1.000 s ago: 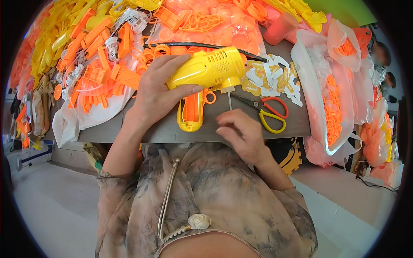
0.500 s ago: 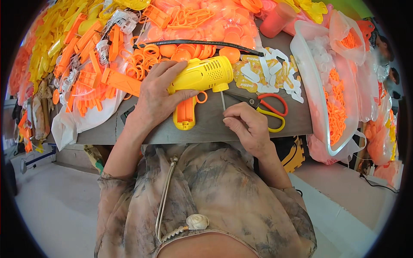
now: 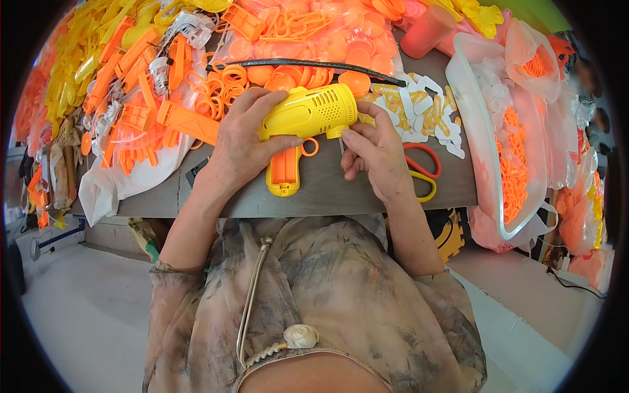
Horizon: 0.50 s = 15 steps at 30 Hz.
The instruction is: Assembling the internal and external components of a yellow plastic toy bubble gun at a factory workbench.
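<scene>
A yellow toy gun with vent slots lies sideways just over the near part of the table. My left hand grips its rear, thumb along the underside and fingers over the top. Its handle points toward me and shows an orange inside, with an orange ring as the trigger beside it. At the front end, my right hand is closed, with thumb against the small lower spout and index finger bent round the front. Scissors with red and yellow handles lie partly hidden behind that hand.
Orange rings and orange parts heap up at the left and back. White and yellow stickers lie behind my right hand. A white-rimmed bin of orange pieces stands at the right. The table edge runs close to me.
My right hand has risen from below the spout onto the toy gun's front. A thin pale stick under the spout no longer shows. My left hand stays nearly still.
</scene>
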Each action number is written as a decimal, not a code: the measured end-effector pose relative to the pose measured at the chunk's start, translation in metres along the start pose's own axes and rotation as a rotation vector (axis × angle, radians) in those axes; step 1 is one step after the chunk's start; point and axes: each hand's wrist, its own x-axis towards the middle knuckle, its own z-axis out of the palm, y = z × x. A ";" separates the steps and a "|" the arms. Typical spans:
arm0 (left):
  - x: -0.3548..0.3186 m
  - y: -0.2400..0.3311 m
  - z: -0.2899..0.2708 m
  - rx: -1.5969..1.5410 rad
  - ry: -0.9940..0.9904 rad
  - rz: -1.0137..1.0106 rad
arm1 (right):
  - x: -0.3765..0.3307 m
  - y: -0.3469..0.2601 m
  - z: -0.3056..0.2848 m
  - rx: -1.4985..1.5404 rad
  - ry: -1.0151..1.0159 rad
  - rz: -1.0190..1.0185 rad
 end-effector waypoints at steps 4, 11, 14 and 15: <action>-0.002 -0.001 -0.001 -0.037 0.020 0.032 | 0.006 0.006 0.007 0.115 0.026 0.004; -0.006 -0.005 0.003 -0.053 0.060 0.010 | 0.012 0.007 0.015 0.064 0.079 -0.024; -0.007 -0.006 0.003 -0.037 0.080 0.018 | 0.015 0.011 0.015 0.088 0.062 -0.094; -0.006 -0.007 0.003 -0.020 0.077 0.041 | 0.013 0.010 0.016 0.099 0.078 -0.109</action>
